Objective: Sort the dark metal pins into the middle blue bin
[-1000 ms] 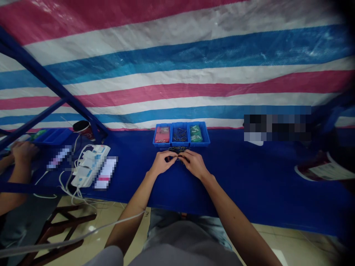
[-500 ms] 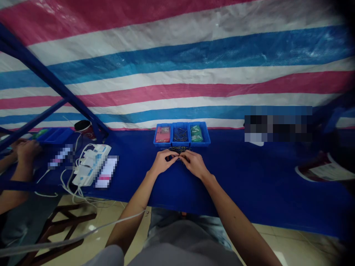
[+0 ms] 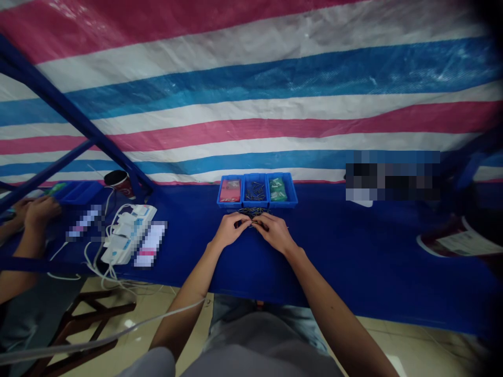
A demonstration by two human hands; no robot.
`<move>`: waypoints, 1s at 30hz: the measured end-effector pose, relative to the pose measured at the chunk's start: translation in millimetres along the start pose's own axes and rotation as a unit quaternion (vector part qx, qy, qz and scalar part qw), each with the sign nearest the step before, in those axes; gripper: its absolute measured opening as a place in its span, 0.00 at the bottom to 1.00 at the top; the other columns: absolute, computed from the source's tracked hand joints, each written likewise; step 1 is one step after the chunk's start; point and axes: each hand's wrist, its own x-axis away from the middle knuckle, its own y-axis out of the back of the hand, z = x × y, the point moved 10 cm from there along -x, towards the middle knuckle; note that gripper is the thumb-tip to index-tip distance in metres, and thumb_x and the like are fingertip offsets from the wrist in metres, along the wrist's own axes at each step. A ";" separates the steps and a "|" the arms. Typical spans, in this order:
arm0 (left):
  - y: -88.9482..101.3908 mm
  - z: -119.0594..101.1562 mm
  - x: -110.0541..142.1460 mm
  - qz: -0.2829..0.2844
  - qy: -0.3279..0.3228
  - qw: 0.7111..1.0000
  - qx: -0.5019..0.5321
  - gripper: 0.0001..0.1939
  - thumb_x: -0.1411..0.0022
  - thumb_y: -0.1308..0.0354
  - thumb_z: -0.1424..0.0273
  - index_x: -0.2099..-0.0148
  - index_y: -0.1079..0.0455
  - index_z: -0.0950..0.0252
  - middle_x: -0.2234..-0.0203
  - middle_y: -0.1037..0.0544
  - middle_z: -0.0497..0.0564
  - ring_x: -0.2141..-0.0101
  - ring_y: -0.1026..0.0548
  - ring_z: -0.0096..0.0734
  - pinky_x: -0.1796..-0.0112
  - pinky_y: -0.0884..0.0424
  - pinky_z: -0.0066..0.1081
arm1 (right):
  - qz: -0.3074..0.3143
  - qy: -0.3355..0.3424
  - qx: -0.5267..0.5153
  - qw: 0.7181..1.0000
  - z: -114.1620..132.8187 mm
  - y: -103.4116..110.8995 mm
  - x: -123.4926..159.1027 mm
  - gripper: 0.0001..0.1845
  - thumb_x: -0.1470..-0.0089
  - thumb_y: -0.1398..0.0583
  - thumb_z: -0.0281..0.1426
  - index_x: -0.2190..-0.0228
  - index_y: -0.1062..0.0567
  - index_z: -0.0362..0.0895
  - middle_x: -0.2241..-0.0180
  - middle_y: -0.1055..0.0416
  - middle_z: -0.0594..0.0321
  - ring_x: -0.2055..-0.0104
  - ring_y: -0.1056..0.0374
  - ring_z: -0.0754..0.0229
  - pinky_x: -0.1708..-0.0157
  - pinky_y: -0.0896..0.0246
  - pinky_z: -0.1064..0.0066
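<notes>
Two bare hands, the left (image 3: pixel 228 229) and the right (image 3: pixel 274 230), meet with thumbs and forefingers pinched nearly together at the near edge of a pile of dark, slender pieces (image 3: pixel 254 211) on a blue table (image 3: pixel 346 272); whether either grips a piece cannot be told. Just behind the pile stand three blue bins (image 3: pixel 256 205), the middle one holding similar pieces, flanked by bins with a pink packet (image 3: pixel 230 191) and a green packet (image 3: pixel 278 189).
</notes>
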 end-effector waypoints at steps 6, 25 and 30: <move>-1.4 -3.5 0.1 0.011 -0.005 1.000 -0.009 0.11 0.32 0.43 0.64 0.61 0.22 0.65 0.70 0.20 0.51 0.73 0.29 0.28 0.68 0.33 0.28 | 0.002 0.010 -0.008 1.000 0.6 -0.9 0.5 0.14 0.33 0.45 0.36 0.56 0.21 0.49 0.63 0.24 0.60 0.63 0.27 0.59 0.61 0.35 0.69; -3.1 -4.2 1.5 0.020 -0.017 1.000 -0.002 0.11 0.31 0.45 0.66 0.63 0.24 0.65 0.70 0.21 0.51 0.73 0.29 0.27 0.68 0.34 0.28 | -0.021 0.019 -0.019 0.999 4.8 2.7 -0.1 0.12 0.33 0.45 0.34 0.58 0.21 0.49 0.63 0.24 0.59 0.62 0.27 0.58 0.61 0.34 0.68; -3.2 -3.4 1.5 0.018 -0.018 1.000 0.001 0.11 0.31 0.45 0.66 0.62 0.24 0.65 0.70 0.21 0.51 0.73 0.30 0.27 0.68 0.34 0.28 | -0.012 0.013 -0.011 1.000 3.4 0.6 -0.4 0.12 0.33 0.45 0.34 0.58 0.21 0.48 0.63 0.25 0.59 0.62 0.27 0.58 0.62 0.34 0.69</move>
